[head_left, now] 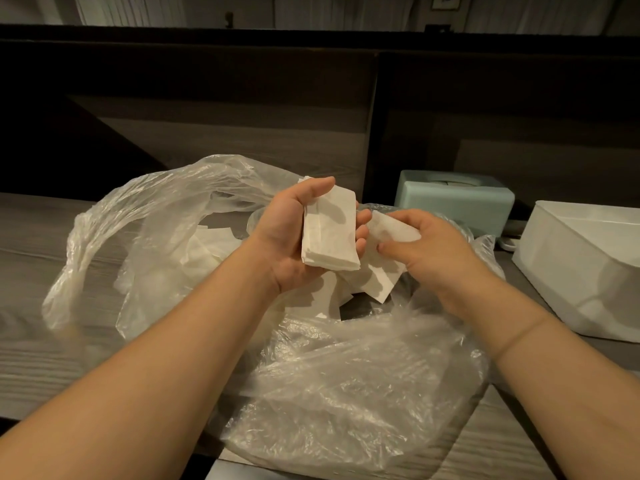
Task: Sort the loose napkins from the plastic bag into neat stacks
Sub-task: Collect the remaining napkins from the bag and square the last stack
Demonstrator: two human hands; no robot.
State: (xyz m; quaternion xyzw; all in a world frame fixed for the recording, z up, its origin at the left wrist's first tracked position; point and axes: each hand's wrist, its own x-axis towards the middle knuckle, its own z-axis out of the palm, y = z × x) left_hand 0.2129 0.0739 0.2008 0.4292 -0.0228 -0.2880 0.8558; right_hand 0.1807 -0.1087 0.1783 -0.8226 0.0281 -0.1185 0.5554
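Left hand (298, 233) clasps the napkin stack (329, 233), right hand (415, 244) pinches a loose napkin (391, 227) (square its edges before adding).

Mint-green tissue box (457, 202) beside white bin (585, 268); grey wood-grain counter (52, 244).

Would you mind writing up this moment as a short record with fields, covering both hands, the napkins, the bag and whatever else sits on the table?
left hand: left hand palm up, grips a neat stack of napkins
right hand: right hand pinches a single napkin beside the stack
loose napkins: loose napkins lie jumbled in the bag under the hands
bag: clear plastic bag, open and crumpled on the wooden table
right of bag: pale green tissue box, white bin
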